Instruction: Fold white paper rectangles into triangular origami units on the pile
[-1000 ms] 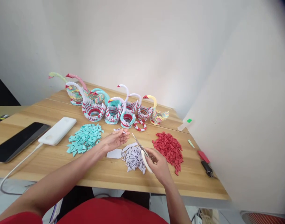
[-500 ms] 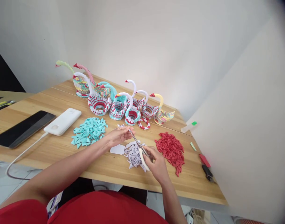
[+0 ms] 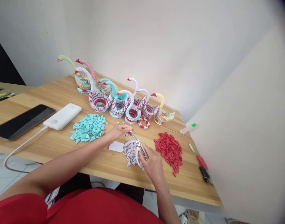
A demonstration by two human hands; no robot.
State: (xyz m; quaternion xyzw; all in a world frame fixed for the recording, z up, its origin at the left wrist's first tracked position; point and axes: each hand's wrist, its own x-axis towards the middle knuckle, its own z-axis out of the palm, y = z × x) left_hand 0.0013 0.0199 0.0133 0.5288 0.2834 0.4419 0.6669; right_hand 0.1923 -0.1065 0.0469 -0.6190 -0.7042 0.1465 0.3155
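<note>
My right hand (image 3: 151,161) grips a pair of scissors (image 3: 138,143) with pale handles, its blades angled up and left. The blade tips reach the fingertips of my left hand (image 3: 120,132). That hand is closed in a pinch; what it holds is too small to make out. Under the scissors lies a pile of white folded paper triangles (image 3: 131,153), partly hidden by them. A blank white paper rectangle (image 3: 116,146) lies just left of this pile. A few small white pieces (image 3: 126,134) are on the table close to my left fingers.
Several paper swans (image 3: 100,101) stand along the back, with a red-and-white ring (image 3: 144,123) before them. A turquoise triangle pile (image 3: 89,128) lies left, a red one (image 3: 169,151) right. Further left are a white power bank (image 3: 63,116) with cable and a black phone (image 3: 23,121).
My right hand has turned the scissors slightly, and their handles now sit further left. My left hand stays pinched at the blade tips. The whole view has shifted a little.
</note>
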